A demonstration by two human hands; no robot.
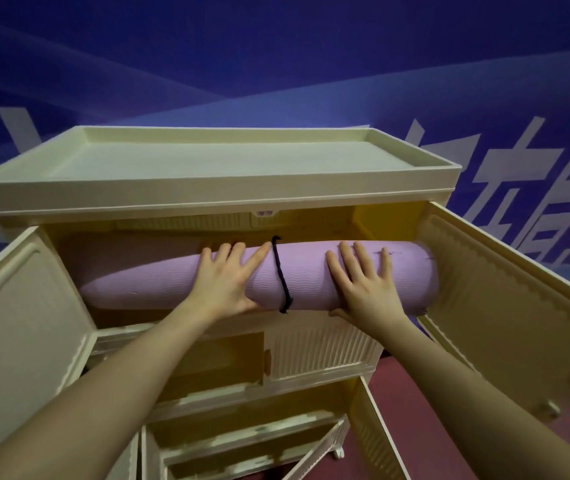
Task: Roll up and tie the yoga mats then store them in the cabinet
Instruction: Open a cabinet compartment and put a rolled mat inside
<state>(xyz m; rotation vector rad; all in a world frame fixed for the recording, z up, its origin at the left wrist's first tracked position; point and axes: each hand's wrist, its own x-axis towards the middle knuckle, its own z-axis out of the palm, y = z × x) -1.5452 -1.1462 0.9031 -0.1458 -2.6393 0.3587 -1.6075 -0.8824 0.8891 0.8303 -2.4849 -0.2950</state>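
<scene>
Rolled purple mat (pixel 259 275), bound by a black cord (pixel 282 275), is lying across the cabinet (pixel 207 199) top compartment mouth. Left hand (pixel 224 278) and right hand (pixel 363 282) are pressing flat, fingers spread, gripping nothing, apparently pushing it inward between both open doors

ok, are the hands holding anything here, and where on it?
Both hands press flat on the rolled purple foam yoga mat: left hand just left of the black cord tie, right hand right of it. Fingers spread, not wrapped around it.
</scene>
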